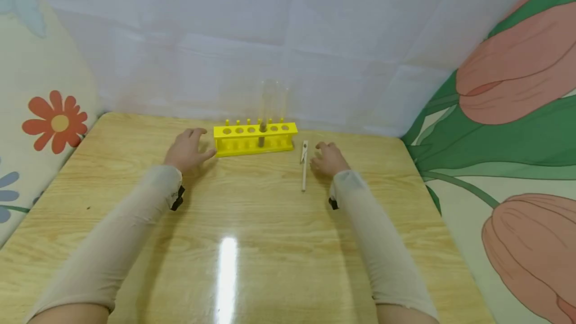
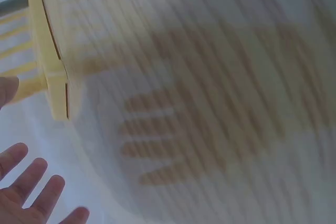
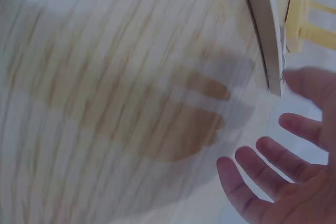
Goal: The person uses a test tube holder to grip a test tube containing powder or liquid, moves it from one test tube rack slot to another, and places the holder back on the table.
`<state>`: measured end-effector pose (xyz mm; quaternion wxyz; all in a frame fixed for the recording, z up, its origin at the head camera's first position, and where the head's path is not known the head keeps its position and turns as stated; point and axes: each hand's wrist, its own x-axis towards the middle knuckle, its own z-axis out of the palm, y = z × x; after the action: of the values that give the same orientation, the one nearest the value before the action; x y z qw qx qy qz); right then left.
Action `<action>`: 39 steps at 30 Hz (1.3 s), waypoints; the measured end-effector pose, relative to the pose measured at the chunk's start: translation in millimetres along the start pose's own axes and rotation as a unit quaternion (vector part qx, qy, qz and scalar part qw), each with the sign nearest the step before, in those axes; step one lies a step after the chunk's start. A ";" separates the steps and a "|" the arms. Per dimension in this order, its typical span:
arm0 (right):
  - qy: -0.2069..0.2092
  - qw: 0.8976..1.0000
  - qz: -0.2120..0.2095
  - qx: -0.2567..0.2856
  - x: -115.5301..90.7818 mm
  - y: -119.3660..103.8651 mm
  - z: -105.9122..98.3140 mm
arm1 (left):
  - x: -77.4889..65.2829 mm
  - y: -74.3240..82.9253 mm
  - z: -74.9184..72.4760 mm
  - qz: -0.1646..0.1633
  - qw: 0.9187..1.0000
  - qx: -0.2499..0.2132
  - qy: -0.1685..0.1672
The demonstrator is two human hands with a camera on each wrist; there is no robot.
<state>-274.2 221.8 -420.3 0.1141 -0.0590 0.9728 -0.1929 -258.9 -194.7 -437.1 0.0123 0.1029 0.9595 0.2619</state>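
Head view: the six-holed yellow rack [image 1: 255,135], holding a dark-bottomed tube [image 1: 263,127], stands near the far edge of the broad counter [image 1: 279,254]. Left hand [image 1: 186,150], spread, is beside its left end; right hand [image 1: 330,159], loosely spread, beside the pale clamp [image 1: 304,169].

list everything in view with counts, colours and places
table: one, yellowish wood grain, centre
backdrop: one, white, behind table
floral panels: two, multicoloured, either side of table
rack: one, yellow, far part of table
test tube: at least one, clear with dark lower part, in rack
wooden clip: one, pale, right of rack
sleeves: two, off-white, over table
wrist devices: two, black, at sleeve ends
left hand: one, bare, beside rack
right hand: one, bare, beside wooden clip
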 end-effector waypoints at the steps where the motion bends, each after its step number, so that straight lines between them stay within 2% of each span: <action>1: 0.001 1.000 -0.001 0.007 0.7 -1.5 2.1 | 0.8 -1.0 2.8 -0.003 1.000 -0.020 0.000; 4: 0.009 1.000 -0.008 0.021 2.3 -4.0 8.2 | 2.1 -0.2 8.9 -0.010 0.997 -0.071 0.001; 8: 0.021 0.999 -0.007 0.033 3.1 -8.2 13.4 | 2.3 8.3 12.6 -0.023 0.992 -0.120 0.011; 16: 0.045 0.998 0.012 0.045 7.6 -17.5 21.6 | 3.3 19.6 16.3 -0.065 0.976 -0.207 0.024; 24: 0.033 0.996 0.032 0.073 10.3 -24.4 28.9 | 6.8 21.2 25.3 -0.099 0.945 -0.308 0.044; 34: 0.034 0.998 0.032 0.050 10.3 -23.3 33.0 | 9.1 24.3 36.7 -0.117 0.938 -0.322 0.046; 37: 0.037 0.997 0.031 0.058 9.4 -23.2 31.9 | 11.3 23.2 39.8 -0.111 0.940 -0.320 0.048; 39: 0.038 0.997 0.032 0.066 9.1 -22.7 31.9 | 12.8 22.0 41.7 -0.102 0.944 -0.309 0.050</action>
<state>-273.6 188.0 -442.0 0.0871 -0.0133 0.9629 -0.2552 -264.0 -152.7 -461.6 0.0221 -0.0180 0.8359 0.5481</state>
